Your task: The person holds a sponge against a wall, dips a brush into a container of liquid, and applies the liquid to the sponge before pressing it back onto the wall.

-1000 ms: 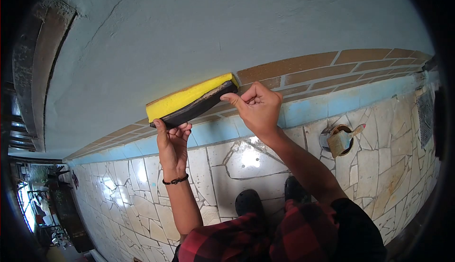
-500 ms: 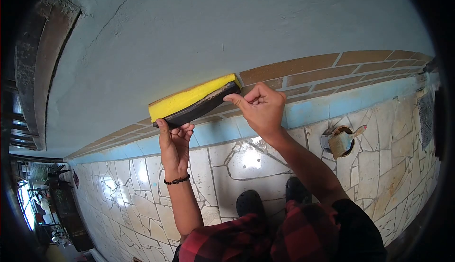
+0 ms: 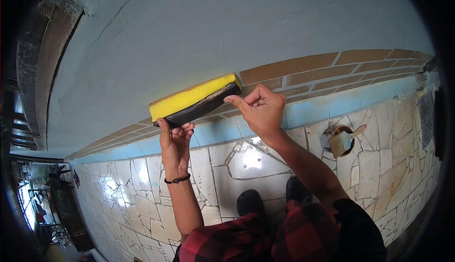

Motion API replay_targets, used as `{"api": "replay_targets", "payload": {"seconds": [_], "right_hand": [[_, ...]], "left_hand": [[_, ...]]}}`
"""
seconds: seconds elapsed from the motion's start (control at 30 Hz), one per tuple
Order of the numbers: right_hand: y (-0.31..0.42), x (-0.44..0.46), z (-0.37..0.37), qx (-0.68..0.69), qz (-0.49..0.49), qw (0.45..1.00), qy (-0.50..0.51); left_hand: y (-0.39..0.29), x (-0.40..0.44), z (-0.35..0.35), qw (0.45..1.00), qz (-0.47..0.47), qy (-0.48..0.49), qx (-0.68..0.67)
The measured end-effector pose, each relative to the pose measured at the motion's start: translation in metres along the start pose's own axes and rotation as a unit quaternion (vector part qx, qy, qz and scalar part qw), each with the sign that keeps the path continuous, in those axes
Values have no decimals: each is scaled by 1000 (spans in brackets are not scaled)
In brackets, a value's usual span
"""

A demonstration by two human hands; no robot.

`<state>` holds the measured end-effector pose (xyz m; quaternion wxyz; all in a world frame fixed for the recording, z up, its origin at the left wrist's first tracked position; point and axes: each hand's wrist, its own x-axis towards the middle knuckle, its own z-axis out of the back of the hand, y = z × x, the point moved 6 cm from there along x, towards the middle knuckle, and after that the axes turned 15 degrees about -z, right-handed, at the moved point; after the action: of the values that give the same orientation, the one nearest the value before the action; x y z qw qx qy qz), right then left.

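A long yellow sponge-like block [image 3: 189, 95] with a black backing [image 3: 201, 109] lies against the grey wall [image 3: 189, 30], level with the painted brown bricks [image 3: 291, 67]. My left hand [image 3: 175, 141] grips its lower left end, thumb on the front edge and fingers curled beneath. At the right end, my right hand [image 3: 263, 108] pinches the black backing between thumb and bent fingers. The side of the block that faces the wall is hidden.
On the stone-patterned floor [image 3: 369, 167], right of my right forearm, stands an open can [image 3: 325, 141] with a wide brush [image 3: 339, 144] across it. A light-blue band [image 3: 308, 112] runs along the wall's base. Wooden frames [image 3: 47, 72] are at the far left.
The block and both hands have shifted very slightly to the right in view. Both hands keep the same hold on it.
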<state>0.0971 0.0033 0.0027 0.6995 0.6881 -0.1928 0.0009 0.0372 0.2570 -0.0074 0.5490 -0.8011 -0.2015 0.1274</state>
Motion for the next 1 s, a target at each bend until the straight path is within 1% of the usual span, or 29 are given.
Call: {"api": "replay_targets", "payload": {"seconds": [0.13,0.33,0.43,0.63,0.73,0.8,0.83,0.87,0.9,0.97,1.0], "right_hand": [[0,0,1,12,15,1000,0],[4,6,1,-3,30,1000,-2],[-1,-1,2,-6,7,1000,-3],[-5,3,-2,9,-1,1000,-3],[-21,-7,-8,49,-86,995,11],[-27,-20,-11,99,-191,976,44],[-28,-29,-14,123,-241,961,61],[-24,-38,-16,180,-257,946,84],[-24,-46,-16,175,-310,927,114],[-24,-61,-23,251,-389,874,151],[-22,-67,-23,270,-400,862,156]], "left_hand": [[1,0,3,1000,2,16,-5],[1,0,1,1000,1,9,4],[1,1,2,1000,1,6,3],[1,1,1,1000,-3,-1,4],[0,0,0,1000,-3,0,4],[-1,-1,1,1000,-1,-2,4],[-1,0,2,1000,-1,-4,3],[-1,0,2,1000,-1,-2,1],[-1,1,3,1000,-1,1,0],[0,0,5,1000,0,-1,0],[0,0,5,1000,1,-5,3]]}}
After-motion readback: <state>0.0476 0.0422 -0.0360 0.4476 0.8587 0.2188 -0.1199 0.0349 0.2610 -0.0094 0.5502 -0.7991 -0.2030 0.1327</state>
